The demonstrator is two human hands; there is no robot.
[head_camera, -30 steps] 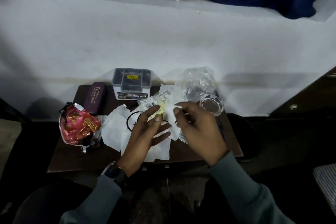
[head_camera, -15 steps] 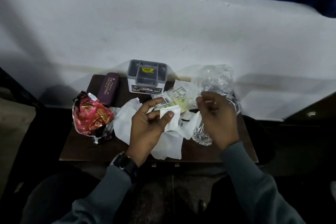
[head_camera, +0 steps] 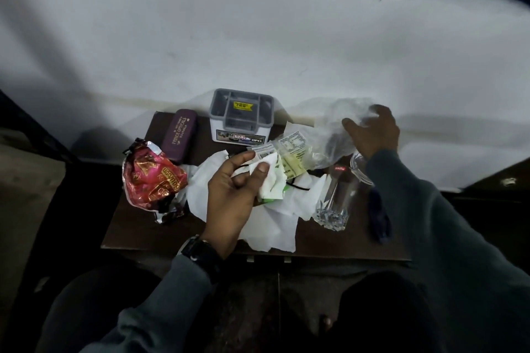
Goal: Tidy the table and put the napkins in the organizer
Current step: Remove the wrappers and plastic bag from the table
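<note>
Napkin (head_camera: 268,180) is pinched in left hand (head_camera: 229,198), so keep it folded and slot it into organizer (head_camera: 240,132) just past the fingertips. Right hand (head_camera: 375,135) sits on bag (head_camera: 335,126), grip unclear.

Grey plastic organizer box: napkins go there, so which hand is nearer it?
Left. The left hand, pinching a folded white napkin, is just in front of the grey organizer box; the right hand is to its right on a clear plastic bag.
</note>
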